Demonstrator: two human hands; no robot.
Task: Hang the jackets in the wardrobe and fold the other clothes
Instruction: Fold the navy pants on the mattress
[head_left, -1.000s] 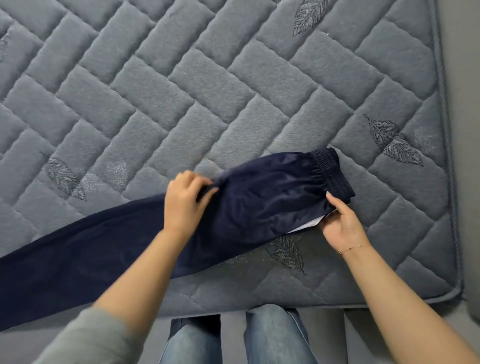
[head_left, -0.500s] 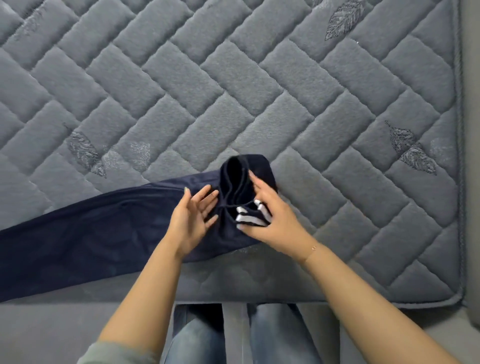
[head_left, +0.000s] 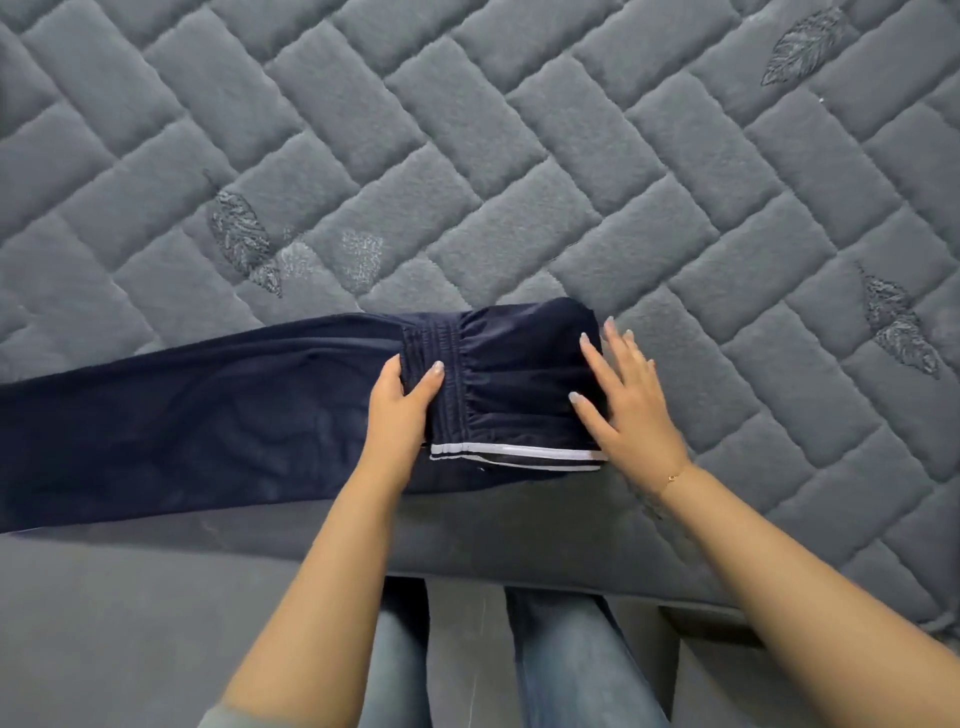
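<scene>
I see dark navy trousers (head_left: 218, 415) with thin white stripes (head_left: 540, 453) along one folded edge; beneath them, a grey quilted mattress (head_left: 519, 156) stitched in a herringbone pattern of brick-shaped blocks, scattered with darker grey leaf motifs (head_left: 239, 239); below, faded blue jeans (head_left: 566, 660); a slim gold bracelet (head_left: 674, 477) on one wrist.
</scene>
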